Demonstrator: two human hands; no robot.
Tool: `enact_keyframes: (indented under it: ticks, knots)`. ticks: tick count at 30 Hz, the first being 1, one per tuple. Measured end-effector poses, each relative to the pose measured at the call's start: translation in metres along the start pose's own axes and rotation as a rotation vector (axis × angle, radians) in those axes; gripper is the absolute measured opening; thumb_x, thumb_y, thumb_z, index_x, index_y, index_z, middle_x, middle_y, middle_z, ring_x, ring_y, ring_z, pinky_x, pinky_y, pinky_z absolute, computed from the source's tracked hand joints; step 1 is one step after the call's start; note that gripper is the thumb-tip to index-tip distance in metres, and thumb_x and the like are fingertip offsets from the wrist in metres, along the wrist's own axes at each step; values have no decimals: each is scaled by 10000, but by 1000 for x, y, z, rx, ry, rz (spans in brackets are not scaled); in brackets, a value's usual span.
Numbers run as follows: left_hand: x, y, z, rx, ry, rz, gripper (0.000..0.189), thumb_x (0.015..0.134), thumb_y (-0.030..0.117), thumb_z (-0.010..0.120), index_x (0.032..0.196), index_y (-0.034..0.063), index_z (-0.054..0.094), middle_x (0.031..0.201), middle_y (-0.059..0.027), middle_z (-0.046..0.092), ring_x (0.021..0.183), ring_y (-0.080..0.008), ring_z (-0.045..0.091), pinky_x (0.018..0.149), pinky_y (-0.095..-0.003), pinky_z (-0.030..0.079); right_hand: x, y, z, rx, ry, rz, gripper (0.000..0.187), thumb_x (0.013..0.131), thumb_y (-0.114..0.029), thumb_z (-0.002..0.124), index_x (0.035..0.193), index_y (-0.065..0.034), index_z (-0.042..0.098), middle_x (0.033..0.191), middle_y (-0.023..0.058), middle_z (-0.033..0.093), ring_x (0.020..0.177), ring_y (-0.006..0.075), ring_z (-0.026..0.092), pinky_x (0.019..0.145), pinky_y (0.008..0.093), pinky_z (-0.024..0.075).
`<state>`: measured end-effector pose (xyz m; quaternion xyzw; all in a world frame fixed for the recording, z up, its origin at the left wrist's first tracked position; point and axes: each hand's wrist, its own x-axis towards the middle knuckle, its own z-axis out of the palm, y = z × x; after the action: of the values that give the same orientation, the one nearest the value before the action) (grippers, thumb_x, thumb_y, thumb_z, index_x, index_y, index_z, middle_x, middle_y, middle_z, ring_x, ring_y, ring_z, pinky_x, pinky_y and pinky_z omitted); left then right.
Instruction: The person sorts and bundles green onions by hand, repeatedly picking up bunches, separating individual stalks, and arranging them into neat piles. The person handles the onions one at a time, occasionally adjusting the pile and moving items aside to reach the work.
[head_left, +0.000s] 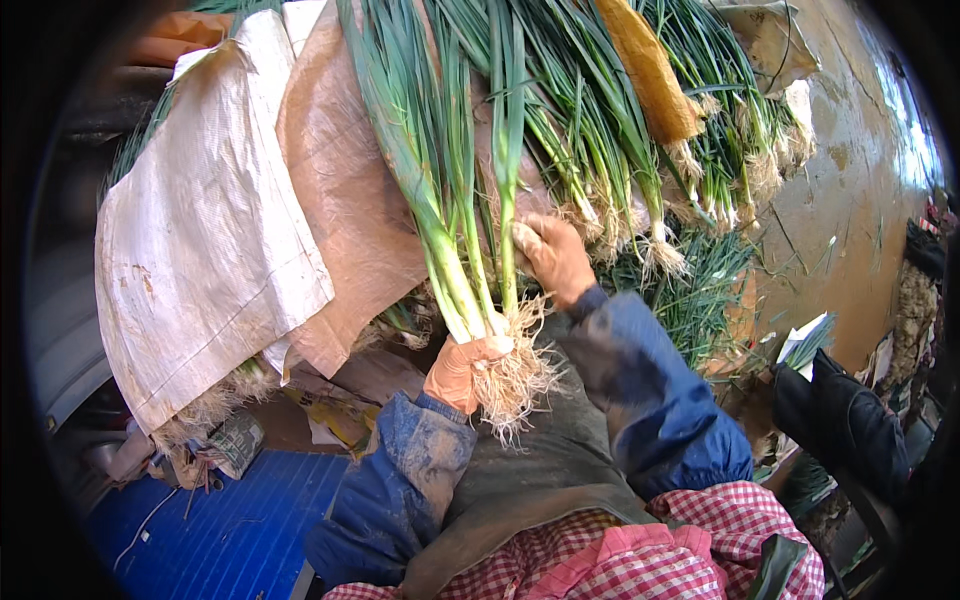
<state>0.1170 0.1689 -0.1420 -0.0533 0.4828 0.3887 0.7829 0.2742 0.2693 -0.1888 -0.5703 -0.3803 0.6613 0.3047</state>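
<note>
My left hand (466, 369), in a tan rubber glove, grips a bunch of allium stalks (441, 262) that look like green garlic. It holds them low, just above their pale, stringy roots (517, 379), and the long leaves reach up and away from me. Beside the rightmost stalk of the bunch is my right hand (556, 253), also gloved, its fingers curled and thumb toward that stalk. Whether it pinches a leaf or touches the stalk cannot be made out. More rooted stalks (600, 161) lie in a row just beyond my right hand.
White woven sheeting (202, 232) and a brown sheet (345, 210) drape over more plants at left. A yellow-brown strip (652, 75) lies across the right-hand pile. Leaf trimmings (694, 292) litter the wet floor (847, 202). A blue ribbed panel (232, 529) is at lower left.
</note>
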Motion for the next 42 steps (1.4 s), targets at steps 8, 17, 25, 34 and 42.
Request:
enact_keyframes:
  ticks: [8,17,25,34,42]
  knots:
    - [4,-5,3,-127,-98,-98,358,717,-22,648,1060,-19,545,901,-113,628,776,-226,655,701,-357,583,3,4,-8,43,-81,-1,278,947,-233,487,926,35,557,724,15,509,666,94,451,611,238,416]
    - [-2,-20,-1,-141,-105,-125,337,702,17,660,1023,-37,570,872,-117,630,744,-230,645,678,-343,561,-72,67,6,-233,285,-378,156,931,-124,509,883,-13,608,719,6,580,634,98,550,585,248,463]
    - [4,-8,-7,-8,-71,-114,388,721,-6,641,1096,-50,548,888,-121,634,764,-243,661,695,-355,582,-69,7,-30,400,263,-45,162,898,-101,563,1014,5,603,931,61,622,761,144,585,751,285,487]
    - [7,-15,17,101,-92,-45,421,667,-72,706,1058,-11,563,867,-42,608,747,-132,606,645,-229,506,-52,14,4,-728,30,98,498,843,-522,508,876,-56,681,738,194,641,743,369,632,676,442,497]
    - [7,-25,4,171,-17,63,381,673,-76,695,1027,-8,572,875,-49,611,740,-142,609,644,-249,514,-59,6,2,-978,-118,-39,374,890,-385,493,805,-69,674,682,165,623,683,338,626,625,436,488]
